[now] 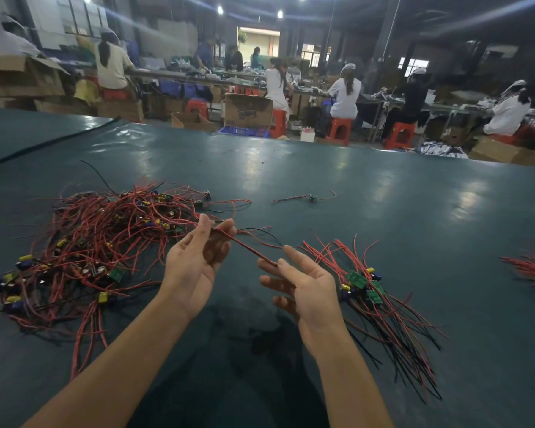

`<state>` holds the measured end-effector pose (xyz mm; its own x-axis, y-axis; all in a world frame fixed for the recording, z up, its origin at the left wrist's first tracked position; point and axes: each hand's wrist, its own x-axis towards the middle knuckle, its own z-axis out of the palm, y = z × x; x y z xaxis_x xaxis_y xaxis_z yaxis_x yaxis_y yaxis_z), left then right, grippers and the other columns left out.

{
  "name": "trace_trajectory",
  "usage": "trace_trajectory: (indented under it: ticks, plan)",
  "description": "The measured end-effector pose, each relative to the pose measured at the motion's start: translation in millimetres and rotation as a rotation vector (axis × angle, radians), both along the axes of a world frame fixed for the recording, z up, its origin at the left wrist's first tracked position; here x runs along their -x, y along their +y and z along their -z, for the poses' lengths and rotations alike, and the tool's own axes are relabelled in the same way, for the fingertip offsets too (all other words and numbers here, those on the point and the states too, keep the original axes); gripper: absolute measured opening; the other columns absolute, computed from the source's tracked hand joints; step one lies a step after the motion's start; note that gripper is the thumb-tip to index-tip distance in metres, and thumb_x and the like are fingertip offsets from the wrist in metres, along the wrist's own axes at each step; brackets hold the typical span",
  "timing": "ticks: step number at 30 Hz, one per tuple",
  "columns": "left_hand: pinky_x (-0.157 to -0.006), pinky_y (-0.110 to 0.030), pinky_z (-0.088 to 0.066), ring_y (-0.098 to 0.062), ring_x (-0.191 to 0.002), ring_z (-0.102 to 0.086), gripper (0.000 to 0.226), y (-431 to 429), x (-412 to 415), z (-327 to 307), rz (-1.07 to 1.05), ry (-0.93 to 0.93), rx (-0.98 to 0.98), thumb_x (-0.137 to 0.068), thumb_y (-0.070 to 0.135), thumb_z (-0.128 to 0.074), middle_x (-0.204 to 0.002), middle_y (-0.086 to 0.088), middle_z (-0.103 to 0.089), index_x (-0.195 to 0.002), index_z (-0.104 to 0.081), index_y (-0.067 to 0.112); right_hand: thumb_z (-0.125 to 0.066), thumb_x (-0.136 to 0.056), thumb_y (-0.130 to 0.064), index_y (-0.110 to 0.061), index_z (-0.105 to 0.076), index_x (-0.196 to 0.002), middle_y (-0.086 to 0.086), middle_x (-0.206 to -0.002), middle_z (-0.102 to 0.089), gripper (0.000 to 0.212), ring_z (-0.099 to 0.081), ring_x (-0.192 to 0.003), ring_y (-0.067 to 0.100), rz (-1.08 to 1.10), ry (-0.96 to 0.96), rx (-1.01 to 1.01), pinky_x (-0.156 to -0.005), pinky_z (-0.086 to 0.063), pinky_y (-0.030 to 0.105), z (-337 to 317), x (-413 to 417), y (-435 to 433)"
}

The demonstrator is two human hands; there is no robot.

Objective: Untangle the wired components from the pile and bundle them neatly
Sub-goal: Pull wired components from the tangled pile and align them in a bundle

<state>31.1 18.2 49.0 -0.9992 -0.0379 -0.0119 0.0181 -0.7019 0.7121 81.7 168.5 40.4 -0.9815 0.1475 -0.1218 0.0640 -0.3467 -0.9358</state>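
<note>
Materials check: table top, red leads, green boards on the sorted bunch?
Table top: looks like dark green rubber or vinyl mat, semi-gloss; lamp glare smears across it. Red leads: likely plastic-insulated wire, matte, bending freely. Green boards: probably fibreglass circuit board, flat, with pale marks.

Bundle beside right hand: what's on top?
Green boards and yellow capacitors lie on top of its red and black wires. The right hand covers their left edge; the table beneath is hidden.
</note>
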Motion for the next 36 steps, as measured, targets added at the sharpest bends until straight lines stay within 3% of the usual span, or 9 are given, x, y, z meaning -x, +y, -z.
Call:
trace_trajectory:
  ticks: [4,9,12,16,21,28,31,33,36]
  plan:
    - [-0.064,-0.016,-0.056,-0.010,-0.077,-0.072,0.027,-3.2,2.3,-0.9,-0.015,-0.004,-0.018,-0.077,0.035,-0.062,-0.088,-0.005,-0.076,-0.092,-0.062,0.013,-0.043,-0.103,-0.009,-0.029,-0.050,-0.133,0.005,-0.096,-0.077,0.037,-0.074,-0.075,0.017,-0.023,0.114,0.088,-0.045,-0.049,0.020,-1.5,-0.3,-1.4]
    - [-0.057,-0.016,-0.055,-0.009,-0.071,-0.072,0.026,-6.7,4.4,-1.9,-0.059,-0.006,-0.031,-0.075,0.035,-0.064,-0.082,-0.004,-0.076,-0.089,-0.062,0.013,-0.040,-0.102,-0.004,-0.033,-0.054,-0.127,0.004,-0.095,-0.077,0.040,-0.075,-0.075,0.019,-0.049,0.188,-0.020,-0.045,-0.049,0.021,1.2,-1.8,-2.9]
    - [-0.054,-0.015,-0.053,-0.006,-0.063,-0.069,0.028,-8.8,4.7,-3.8,-0.019,-0.018,-0.003,-0.073,0.039,-0.065,-0.076,0.000,-0.074,-0.088,-0.064,0.015,-0.042,-0.103,-0.019,-0.026,-0.062,-0.119,0.005,-0.094,-0.077,0.026,-0.074,-0.075,0.020,-0.033,0.178,-0.075,-0.045,-0.050,0.022,0.1,-2.3,2.0]
    - [-0.050,-0.016,-0.052,-0.004,-0.050,-0.061,0.037,-5.4,-2.3,-7.9,0.262,-0.020,0.173,-0.073,0.041,-0.066,-0.064,0.003,-0.066,-0.095,-0.070,0.011,-0.050,-0.100,-0.038,-0.018,-0.073,-0.099,-0.001,-0.082,-0.076,0.030,-0.065,-0.059,0.011,0.033,0.074,-0.155,-0.046,-0.047,0.021,2.0,-0.8,0.1]
    - [-0.052,-0.019,-0.048,-0.009,-0.052,-0.057,0.036,6.6,-16.9,-5.3,0.480,0.153,0.502,-0.075,0.032,-0.067,-0.071,-0.009,-0.067,-0.100,-0.074,0.007,-0.065,-0.090,-0.040,-0.020,-0.081,-0.081,-0.006,-0.054,-0.047,0.028,-0.035,-0.043,0.007,0.061,0.045,-0.139,-0.042,-0.034,0.020,2.9,0.2,-7.4]
    - [-0.052,-0.021,-0.047,-0.017,-0.051,-0.059,0.058,8.4,-19.0,-1.8,0.522,0.236,0.727,-0.077,0.027,-0.069,-0.062,-0.013,-0.067,-0.131,-0.051,0.016,-0.072,-0.086,-0.033,-0.020,-0.076,-0.066,-0.008,-0.054,-0.047,0.024,-0.037,-0.045,0.007,0.042,-0.040,-0.084,-0.047,-0.034,0.022,3.5,1.8,-5.7]
    - [-0.056,-0.023,-0.050,-0.018,-0.058,-0.061,0.053,7.9,-16.0,2.2,0.597,0.185,0.596,-0.081,0.033,-0.064,-0.070,-0.014,-0.070,-0.130,-0.055,0.015,-0.072,-0.087,-0.025,-0.017,-0.073,-0.068,-0.005,-0.057,-0.055,0.021,-0.044,-0.049,0.009,0.043,-0.058,-0.005,-0.050,-0.039,0.024,4.0,2.8,-5.5]
    - [-0.057,-0.024,-0.053,-0.017,-0.059,-0.065,0.043,7.4,-12.2,5.3,0.669,0.025,0.403,-0.084,0.039,-0.057,-0.075,-0.013,-0.071,-0.119,-0.067,0.018,-0.069,-0.089,-0.026,-0.016,-0.074,-0.076,0.001,-0.067,-0.066,0.017,-0.053,-0.051,0.011,0.048,-0.050,0.134,-0.052,-0.044,0.025,2.5,2.5,-3.8]
    - [-0.056,-0.023,-0.054,-0.017,-0.060,-0.066,0.034,7.8,-10.5,18.0,0.659,-0.053,0.365,-0.083,0.031,-0.059,-0.075,-0.011,-0.070,-0.109,-0.071,0.014,-0.067,-0.089,-0.026,-0.017,-0.076,-0.074,-0.002,-0.071,-0.071,0.020,-0.056,-0.048,0.005,0.111,-0.050,0.271,-0.039,-0.042,0.018,-1.4,0.7,-0.8]
